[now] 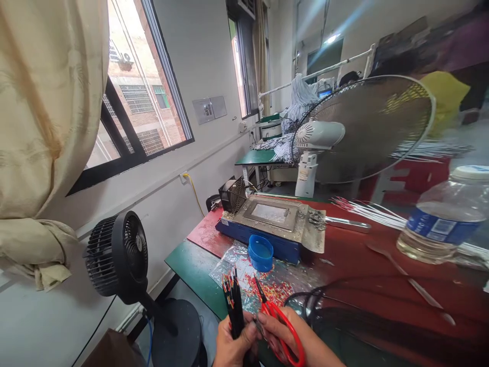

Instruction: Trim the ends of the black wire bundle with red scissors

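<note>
A bundle of black cables point(234, 300) stands upright in my left hand point(233, 340), its fingers wrapped round it. Red, yellow and other coloured wire ends stick out at the bundle's top. Scissors with red handles point(287, 326) are in my right hand point(280, 331), their dark blades pointing up and left. Both hands are close together, the right thumb near the left fingertips. Just beyond them, small red and yellow wire clippings point(273, 291) lie scattered on a clear plastic sheet point(225, 267). A blue round tub point(261, 255) stands behind the clippings.
A blue solder-pot-like box point(260, 242) with a silvery top sits behind the tub. More black cables point(362, 311) lie at right, near a spoon point(416, 288) and a large bottle point(439, 224). A black fan point(122, 255) stands left; a white fan point(317, 135) stands behind.
</note>
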A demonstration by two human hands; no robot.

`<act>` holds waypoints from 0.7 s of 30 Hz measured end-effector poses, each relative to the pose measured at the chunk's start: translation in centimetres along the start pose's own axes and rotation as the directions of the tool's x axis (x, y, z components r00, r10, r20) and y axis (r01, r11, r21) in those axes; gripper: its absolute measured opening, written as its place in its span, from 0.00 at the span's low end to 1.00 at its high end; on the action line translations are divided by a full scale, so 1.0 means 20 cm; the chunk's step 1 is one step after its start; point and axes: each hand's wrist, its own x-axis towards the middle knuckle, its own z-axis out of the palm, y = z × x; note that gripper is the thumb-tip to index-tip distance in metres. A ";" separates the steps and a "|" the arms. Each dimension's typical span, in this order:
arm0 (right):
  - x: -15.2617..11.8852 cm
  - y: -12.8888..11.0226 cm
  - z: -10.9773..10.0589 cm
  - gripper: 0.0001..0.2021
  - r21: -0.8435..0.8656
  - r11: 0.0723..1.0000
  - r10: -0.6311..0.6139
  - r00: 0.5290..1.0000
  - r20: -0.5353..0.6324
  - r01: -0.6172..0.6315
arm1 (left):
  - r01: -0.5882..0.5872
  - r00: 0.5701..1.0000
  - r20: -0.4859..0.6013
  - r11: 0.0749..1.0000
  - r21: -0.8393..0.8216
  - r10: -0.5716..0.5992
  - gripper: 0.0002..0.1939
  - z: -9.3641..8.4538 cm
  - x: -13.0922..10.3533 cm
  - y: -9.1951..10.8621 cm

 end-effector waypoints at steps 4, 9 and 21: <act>0.05 0.06 -0.01 0.28 -0.100 0.995 -0.003 1.000 0.001 0.003 | -0.003 0.998 -0.056 1.000 0.011 0.003 0.23 0.00 0.00 0.00; 0.07 0.11 -0.03 0.27 -0.213 0.977 -0.024 1.000 -0.011 0.022 | 0.018 0.996 -0.089 0.998 0.059 -0.013 0.23 0.01 0.00 0.01; 0.08 0.11 -0.06 0.26 0.031 0.996 -0.078 0.985 -0.151 0.084 | 0.042 0.999 0.009 0.998 -0.049 -0.042 0.18 0.02 -0.01 0.03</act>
